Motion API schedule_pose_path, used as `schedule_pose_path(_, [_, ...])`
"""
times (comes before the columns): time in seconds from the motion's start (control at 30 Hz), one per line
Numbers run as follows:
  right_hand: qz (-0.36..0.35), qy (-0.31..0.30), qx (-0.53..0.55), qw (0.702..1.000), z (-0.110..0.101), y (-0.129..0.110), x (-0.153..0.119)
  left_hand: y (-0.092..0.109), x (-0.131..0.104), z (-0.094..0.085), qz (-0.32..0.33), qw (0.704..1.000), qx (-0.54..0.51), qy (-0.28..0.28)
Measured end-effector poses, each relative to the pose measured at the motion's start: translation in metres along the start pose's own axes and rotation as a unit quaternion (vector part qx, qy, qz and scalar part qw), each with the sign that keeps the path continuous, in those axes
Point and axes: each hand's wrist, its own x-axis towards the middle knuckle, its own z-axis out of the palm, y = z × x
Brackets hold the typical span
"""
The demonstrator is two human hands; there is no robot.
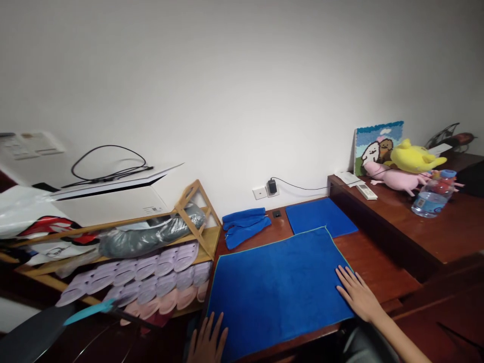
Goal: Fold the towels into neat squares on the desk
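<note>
A blue towel [280,287] with a light green edge lies spread flat on the dark red wooden desk [389,267]. My left hand [207,340] rests on its near left corner, fingers spread. On the right edge of the towel lies my right hand [355,292], palm down with fingers apart. Neither hand holds anything. Behind the spread towel, a neatly folded blue cloth [321,214] lies flat, its near edge partly overlapped by the towel's far corner. Farther left is a loosely folded blue cloth bundle [245,227].
On the left, a wooden rack [200,227] carries several lilac and pink slippers [159,272] and a white box [113,204]. The raised right surface holds plush toys [416,156], a water bottle [433,196] and a remote [366,191]. A black adapter [272,186] is plugged into the wall.
</note>
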Motion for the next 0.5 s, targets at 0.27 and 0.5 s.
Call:
schedule_pose_path(0.27, [0.137, 0.07, 0.164, 0.974, -0.037, 0.023, 0.137, 0.108, 0.182, -0.031, 0.059, 0.99, -0.124, -0.038])
schedule_pose_path(0.5, [0.197, 0.053, 0.218, 0.954, -0.034, 0.053, 0.234, 0.149, 0.239, 0.001, 0.015, 0.993, -0.102, -0.052])
